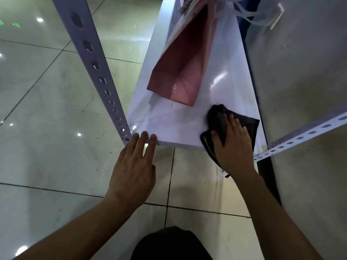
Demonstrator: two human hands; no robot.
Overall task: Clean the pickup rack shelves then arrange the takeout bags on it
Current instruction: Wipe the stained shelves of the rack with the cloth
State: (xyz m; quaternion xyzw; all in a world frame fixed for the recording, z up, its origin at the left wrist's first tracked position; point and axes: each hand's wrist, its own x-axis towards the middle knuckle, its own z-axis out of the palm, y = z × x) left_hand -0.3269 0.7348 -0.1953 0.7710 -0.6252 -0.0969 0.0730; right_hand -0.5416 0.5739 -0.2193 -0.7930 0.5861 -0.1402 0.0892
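A white rack shelf point(169, 126) runs away from me, low over the floor. On its near right end lies a black cloth point(244, 122) with a yellow-green edge, and my right hand point(231, 145) presses flat on it with straight fingers. My left hand point(134, 166) rests its straight fingertips on the shelf's near left edge, beside the post. A pink paper takeout bag point(180, 66) lies flat on the shelf further back. Behind it are a white bag point(223, 34) with clear handles and part of a dark blue bag point(244, 25).
A grey perforated post point(97, 68) rises at the shelf's left front corner. A perforated rail point(308, 132) crosses on the right. A grey wall point(304, 72) flanks the shelf's right side. Glossy tiled floor point(47, 91) lies to the left and below.
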